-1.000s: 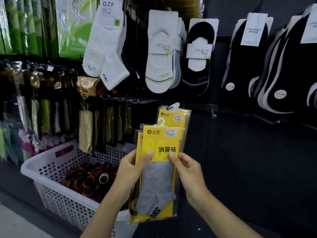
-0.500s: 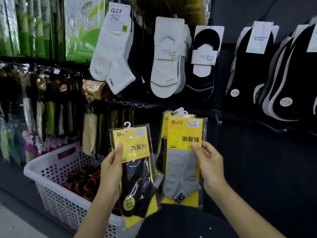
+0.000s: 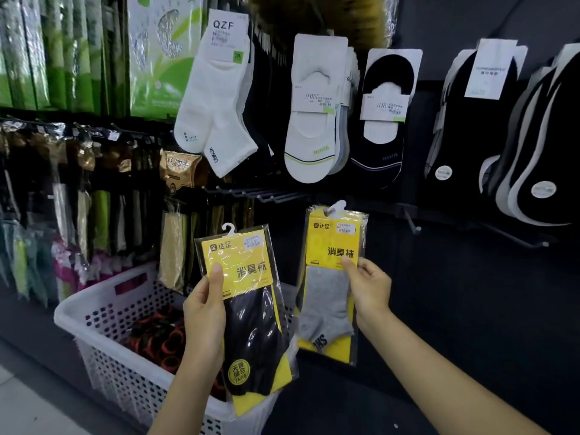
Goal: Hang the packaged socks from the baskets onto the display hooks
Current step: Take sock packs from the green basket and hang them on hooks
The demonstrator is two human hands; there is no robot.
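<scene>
Nearest the camera, the left hand gripped a black-sock packet along its left edge. The thumb was pressed on the yellow card front and the fingers were hidden behind. The packet was tilted slightly, with its small white hanger tab at the top. The right hand pinched a grey-sock packet by its right edge, thumb on the front. It was held higher and a little farther out, well apart from the other packet, and a second packet's edge showed behind it. Both packets were held in the air in front of the display, and neither was on a hook. Below and behind the left hand stood a white perforated basket holding orange-and-black rings. Beyond the packets a row of bare display hooks jutted from the dark wall panel. Above them hung white QZF ankle socks, white no-show socks and black no-show socks. More black socks hung farther right.
</scene>
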